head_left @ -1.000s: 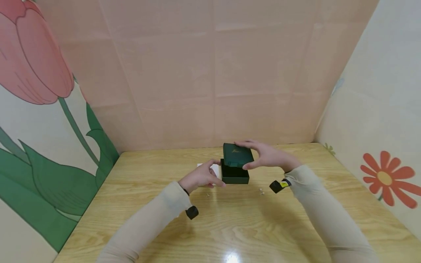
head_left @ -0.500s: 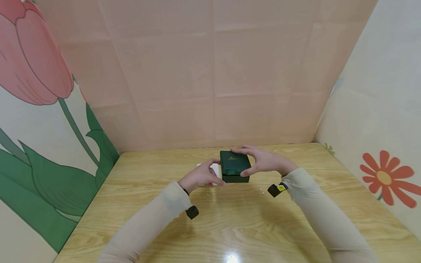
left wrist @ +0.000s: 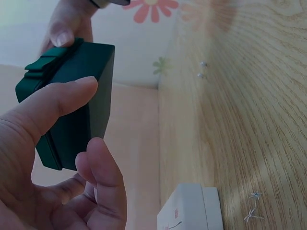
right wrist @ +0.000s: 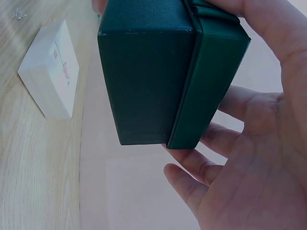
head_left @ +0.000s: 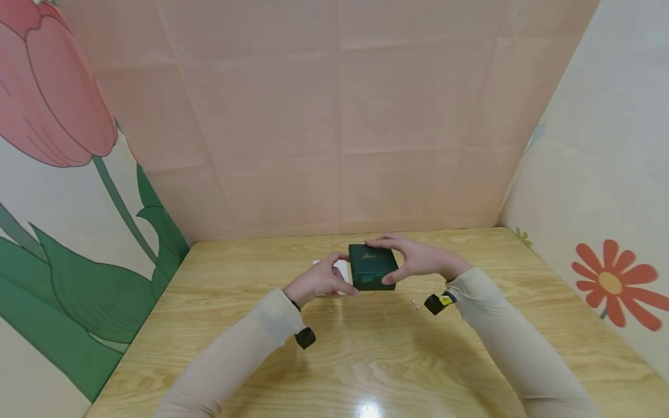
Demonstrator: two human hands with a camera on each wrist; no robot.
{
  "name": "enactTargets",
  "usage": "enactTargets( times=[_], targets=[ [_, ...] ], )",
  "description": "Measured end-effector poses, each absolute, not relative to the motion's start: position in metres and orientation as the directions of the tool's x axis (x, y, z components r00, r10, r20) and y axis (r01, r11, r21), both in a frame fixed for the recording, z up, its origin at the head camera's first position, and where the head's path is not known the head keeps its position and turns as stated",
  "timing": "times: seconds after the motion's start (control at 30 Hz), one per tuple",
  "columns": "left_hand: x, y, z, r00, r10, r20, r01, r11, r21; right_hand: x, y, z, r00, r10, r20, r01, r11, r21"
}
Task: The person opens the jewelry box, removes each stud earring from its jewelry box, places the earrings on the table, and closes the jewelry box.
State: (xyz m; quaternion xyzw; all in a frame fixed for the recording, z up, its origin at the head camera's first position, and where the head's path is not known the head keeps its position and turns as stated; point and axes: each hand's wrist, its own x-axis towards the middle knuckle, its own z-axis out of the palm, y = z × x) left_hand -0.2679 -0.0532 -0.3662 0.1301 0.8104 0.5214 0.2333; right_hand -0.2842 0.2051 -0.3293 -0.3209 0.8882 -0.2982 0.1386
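A small dark green box with gold lettering on its lid is held up off the table, its lid sitting on the base. My left hand grips the box's left side, thumb along the base wall. From the right, my right hand holds the lid between thumb and fingers. A ribbon-like bow decorates the lid's near edge. In the right wrist view the lid meets the base along a thin seam. The inside of the box is hidden.
Behind my left hand a white box with a printed drawing lies on the wooden table. Two tiny silvery pieces lie left, and two small studs lie right. A pink wall covering stands at the back.
My right hand has come down and slightly left, lowering the lid from a tilt above the base until it covers it. The left hand has stayed in place.
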Motion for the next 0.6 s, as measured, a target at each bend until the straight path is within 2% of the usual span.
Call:
enactTargets(
  times=[0.6],
  targets=[
    [-0.2680, -0.0533, -0.3686, -0.857, 0.463, -0.228, -0.025, 0.404, 0.914, -0.2862, 0.2041, -0.3330, -0.717, -0.696, -0.041, -0.518, 0.571, -0.637]
  ],
)
